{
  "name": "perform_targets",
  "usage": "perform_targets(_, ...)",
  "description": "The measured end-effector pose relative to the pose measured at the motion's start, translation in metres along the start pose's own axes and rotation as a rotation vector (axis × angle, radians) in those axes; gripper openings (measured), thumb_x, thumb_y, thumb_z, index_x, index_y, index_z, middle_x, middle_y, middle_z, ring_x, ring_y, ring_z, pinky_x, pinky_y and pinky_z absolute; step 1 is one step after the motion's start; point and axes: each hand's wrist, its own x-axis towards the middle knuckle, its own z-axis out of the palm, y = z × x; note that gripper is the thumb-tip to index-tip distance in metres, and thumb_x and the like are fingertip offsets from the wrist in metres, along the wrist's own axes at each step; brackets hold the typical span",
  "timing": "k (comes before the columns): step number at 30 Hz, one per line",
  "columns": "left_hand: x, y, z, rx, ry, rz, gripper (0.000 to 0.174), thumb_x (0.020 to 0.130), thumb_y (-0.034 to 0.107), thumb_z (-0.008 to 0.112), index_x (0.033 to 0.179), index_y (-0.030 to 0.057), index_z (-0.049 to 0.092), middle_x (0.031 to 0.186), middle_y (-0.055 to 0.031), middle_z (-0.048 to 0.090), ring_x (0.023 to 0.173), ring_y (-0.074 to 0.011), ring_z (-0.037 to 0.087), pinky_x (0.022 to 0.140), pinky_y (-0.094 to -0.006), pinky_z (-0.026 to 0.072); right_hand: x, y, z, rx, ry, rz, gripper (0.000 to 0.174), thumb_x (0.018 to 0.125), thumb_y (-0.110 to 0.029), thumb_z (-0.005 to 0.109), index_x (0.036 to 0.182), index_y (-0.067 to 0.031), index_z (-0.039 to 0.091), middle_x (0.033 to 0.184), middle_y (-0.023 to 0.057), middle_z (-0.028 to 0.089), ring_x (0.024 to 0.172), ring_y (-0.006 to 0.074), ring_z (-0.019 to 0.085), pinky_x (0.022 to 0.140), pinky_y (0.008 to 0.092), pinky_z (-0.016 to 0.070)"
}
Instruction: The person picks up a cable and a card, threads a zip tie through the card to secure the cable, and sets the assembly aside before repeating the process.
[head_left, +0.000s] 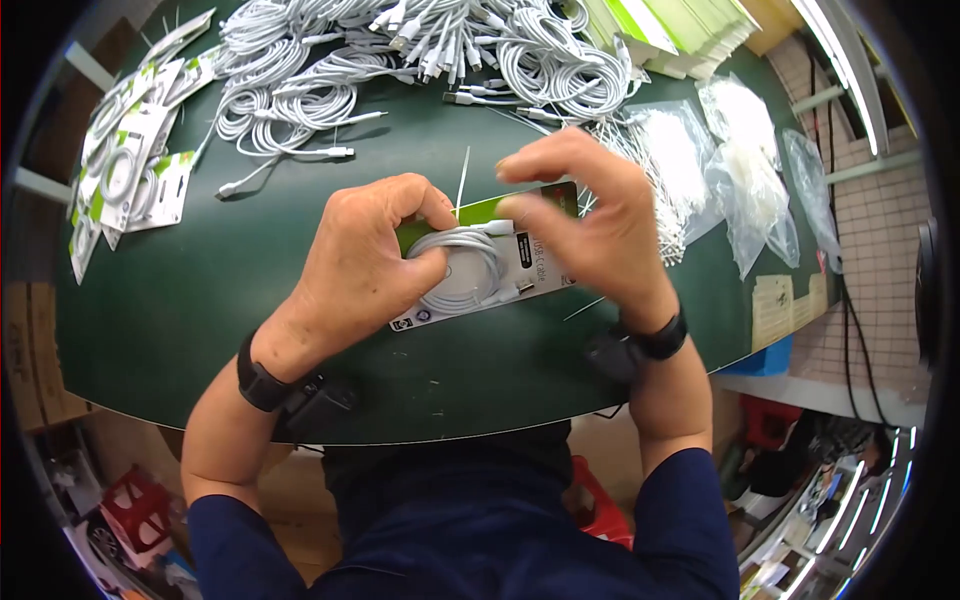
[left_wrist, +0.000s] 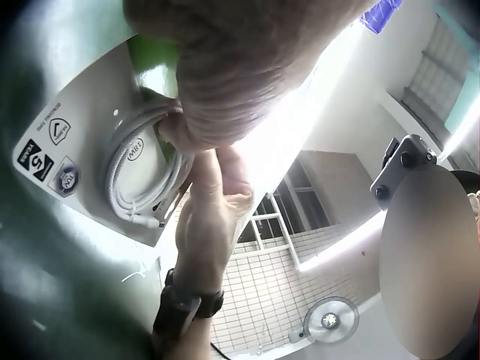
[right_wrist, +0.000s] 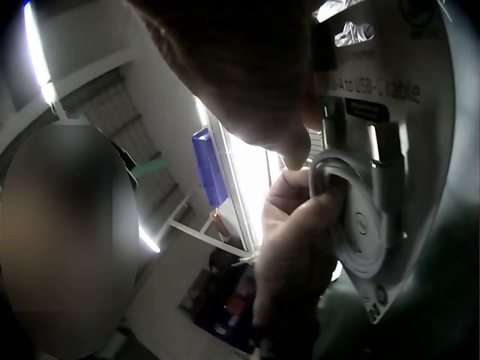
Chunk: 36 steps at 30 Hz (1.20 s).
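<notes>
A white cable (head_left: 487, 262) lies coiled on a green and white card (head_left: 545, 262) on the green table. My left hand (head_left: 355, 255) grips the coil and card at the left side, its thumb inside the loop in the head view. Above the card's right part is my right hand (head_left: 600, 220), thumb and forefinger apart with a gap between them. A thin white tie (head_left: 463, 180) sticks up beyond the card's upper edge. The coil (left_wrist: 120, 169) and printed card (left_wrist: 82, 142) show in the left wrist view.
Many coiled white cables (head_left: 560, 65) cover the far side. Carded cables (head_left: 130, 170) are piled at the left, green and white cards (head_left: 690, 35) stacked at the far right. Plastic bags (head_left: 740, 130) and loose white ties (head_left: 665, 185) lie at the right.
</notes>
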Motion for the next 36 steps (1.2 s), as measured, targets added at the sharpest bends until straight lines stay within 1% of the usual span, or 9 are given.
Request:
perform_targets(1,0.0,-0.001,0.001,-0.011,0.019,-0.006,0.014,0.074,-0.004,0.068,0.088,-0.0011,0.068,0.086,-0.0137,0.073,0.074,-0.0276,0.07,0.069,-0.0352,0.0543,0.0,-0.003,0.004,-0.165,-0.043,-0.142,0.032,0.085,-0.012,0.085,0.113,-0.0013,0.074,0.098,0.0069,0.076,0.083,0.0185,0.068,0.072,0.0309,0.0545)
perform_targets(5,-0.002,-0.003,0.0,-0.008,-0.009,-0.067,0.014,0.074,-0.002,0.067,0.088,-0.0014,0.068,0.082,-0.0144,0.072,0.07,-0.026,0.067,0.065,-0.0357,0.0512,-0.001,-0.006,0.014,-0.372,-0.104,-0.26,0.042,0.076,-0.012,0.088,0.114,-0.0017,0.074,0.1,0.0106,0.075,0.086,0.0274,0.067,0.077,0.0369,0.0535)
perform_targets(9,-0.003,-0.006,-0.001,0.015,-0.018,-0.112,0.014,0.074,-0.001,0.067,0.088,-0.0016,0.067,0.081,-0.0139,0.071,0.068,-0.0229,0.065,0.063,-0.0355,0.0488,0.001,-0.015,0.014,-0.341,-0.12,-0.256,0.042,0.074,-0.009,0.086,0.113,-0.0032,0.072,0.104,0.0106,0.074,0.091,0.0304,0.066,0.082,0.0399,0.0527)
perform_targets(22,-0.002,-0.009,0.005,-0.046,-0.014,-0.098,0.015,0.075,-0.001,0.066,0.09,-0.002,0.069,0.079,-0.0109,0.071,0.07,-0.0148,0.062,0.066,-0.0309,0.05,-0.008,-0.006,0.034,-0.391,-0.087,-0.269,0.041,0.071,0.001,0.073,0.112,-0.0044,0.069,0.103,0.0094,0.071,0.092,0.0314,0.066,0.084,0.0412,0.0515)
perform_targets(25,-0.003,-0.007,0.004,-0.032,-0.034,-0.108,0.015,0.076,-0.001,0.067,0.09,-0.0022,0.069,0.08,-0.0106,0.071,0.072,-0.0138,0.064,0.067,-0.0307,0.0511,-0.006,-0.011,0.029,-0.322,-0.148,-0.172,0.035,0.075,-0.002,0.077,0.109,-0.0023,0.07,0.104,0.0108,0.072,0.094,0.0298,0.068,0.083,0.0401,0.0533)
perform_targets(28,-0.004,-0.005,0.003,-0.118,-0.13,-0.286,0.012,0.079,-0.005,0.069,0.091,-0.0021,0.069,0.089,-0.0036,0.072,0.088,-0.0078,0.065,0.087,-0.0273,0.0553,-0.007,-0.006,0.027,-0.154,-0.167,-0.104,0.028,0.08,-0.003,0.078,0.107,-0.0012,0.071,0.101,0.0113,0.073,0.091,0.0276,0.07,0.08,0.0382,0.0551)
perform_targets(29,-0.004,-0.006,0.004,-0.119,-0.134,-0.289,0.012,0.079,-0.005,0.069,0.091,-0.0021,0.069,0.089,-0.0036,0.072,0.088,-0.0078,0.065,0.087,-0.0273,0.0553,-0.007,-0.004,0.026,-0.071,-0.177,-0.07,0.025,0.082,-0.004,0.079,0.106,-0.0006,0.071,0.1,0.0116,0.074,0.09,0.0265,0.071,0.078,0.0373,0.056)
perform_targets(32,-0.004,-0.009,0.009,-0.116,-0.108,-0.224,0.012,0.078,0.0,0.067,0.09,-0.0041,0.068,0.08,-0.0114,0.071,0.073,-0.0136,0.065,0.069,-0.0312,0.0541,-0.008,0.001,0.031,-0.061,-0.154,-0.002,0.018,0.087,-0.004,0.078,0.103,-0.0001,0.071,0.098,0.0107,0.075,0.087,0.0239,0.072,0.074,0.0349,0.0568)
perform_targets(36,-0.007,-0.009,0.013,-0.132,-0.114,-0.26,0.013,0.079,0.0,0.067,0.09,-0.0053,0.068,0.08,-0.0115,0.071,0.073,-0.0137,0.064,0.069,-0.0318,0.0547,-0.01,-0.002,0.035,-0.064,-0.12,0.043,0.011,0.09,-0.002,0.076,0.099,-0.0003,0.07,0.092,0.0094,0.074,0.082,0.0235,0.072,0.07,0.0333,0.0565)
